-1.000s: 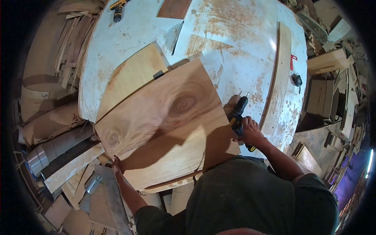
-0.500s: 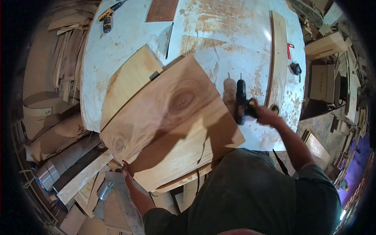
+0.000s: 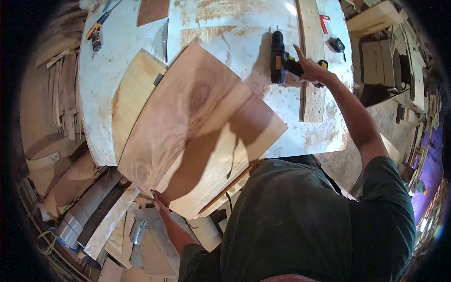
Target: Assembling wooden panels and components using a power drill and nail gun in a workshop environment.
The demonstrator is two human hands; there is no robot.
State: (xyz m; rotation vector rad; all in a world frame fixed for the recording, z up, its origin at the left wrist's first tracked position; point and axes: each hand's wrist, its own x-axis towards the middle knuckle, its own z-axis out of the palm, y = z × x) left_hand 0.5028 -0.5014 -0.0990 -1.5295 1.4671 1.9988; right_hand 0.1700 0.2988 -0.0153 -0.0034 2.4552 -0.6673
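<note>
Your right hand [image 3: 312,71], wrapped round the drill [image 3: 278,58], index finger straight, has swung outward over the desk [image 3: 322,140]; the board [image 3: 183,127], to its left, now has just your left hand [image 3: 161,204] at one corner, grip unclear.

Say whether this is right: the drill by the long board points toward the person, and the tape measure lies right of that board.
Not quite: in the head view, the drill by the long board points away from the person. The tape measure does lie right of that board.
</note>
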